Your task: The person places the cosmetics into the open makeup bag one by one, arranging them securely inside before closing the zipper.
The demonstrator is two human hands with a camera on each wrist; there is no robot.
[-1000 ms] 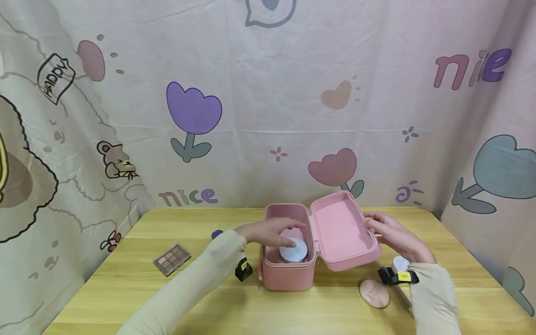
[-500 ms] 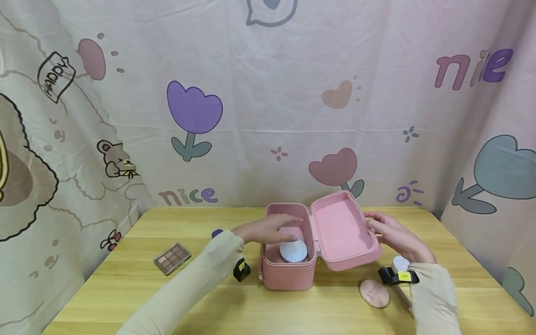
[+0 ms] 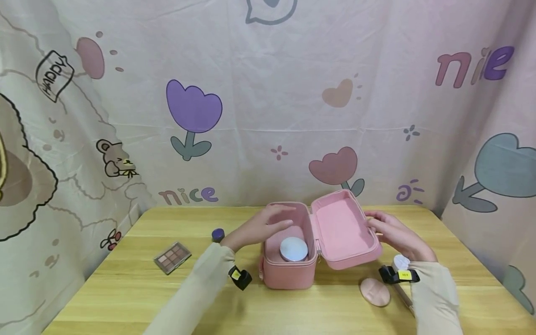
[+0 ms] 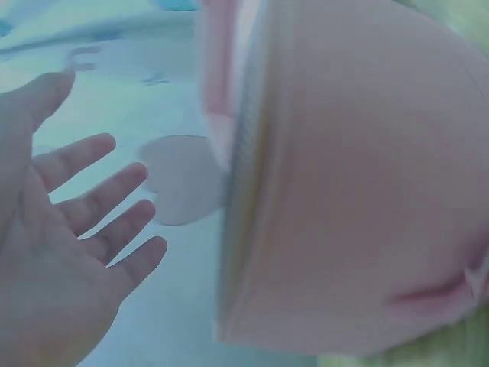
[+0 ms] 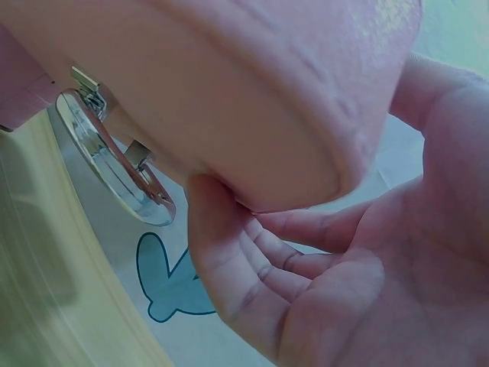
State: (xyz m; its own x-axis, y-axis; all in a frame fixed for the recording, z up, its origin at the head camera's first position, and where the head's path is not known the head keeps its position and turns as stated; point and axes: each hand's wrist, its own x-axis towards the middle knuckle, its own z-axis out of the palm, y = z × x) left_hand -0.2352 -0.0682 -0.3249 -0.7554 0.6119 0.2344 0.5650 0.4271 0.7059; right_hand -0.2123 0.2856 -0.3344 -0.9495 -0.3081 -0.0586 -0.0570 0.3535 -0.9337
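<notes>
A pink cosmetic case (image 3: pixel 289 278) stands on the table with its lid (image 3: pixel 341 228) swung out to the right. Inside it lies a round container with a white top (image 3: pixel 293 249). My left hand (image 3: pixel 256 229) hovers at the case's left rim, fingers spread and holding nothing; in the left wrist view the case's side wall (image 4: pixel 367 176) is beside it. With my right hand (image 3: pixel 395 236) I hold the lid by its outer edge. The right wrist view shows the fingers (image 5: pixel 218 229) curled against the lid's edge, near a carry handle (image 5: pixel 114 164).
An eyeshadow palette (image 3: pixel 172 258) lies on the left of the table, and a small purple-topped item (image 3: pixel 217 235) stands behind my left wrist. Near my right forearm are a round beige puff (image 3: pixel 375 292), a white-topped item (image 3: pixel 400 262) and a brush-like stick (image 3: pixel 404 298). A printed curtain hangs behind.
My left hand has drawn back to the left and up from above the white-topped container, which stays in the case. The right hand and lid have barely moved.
</notes>
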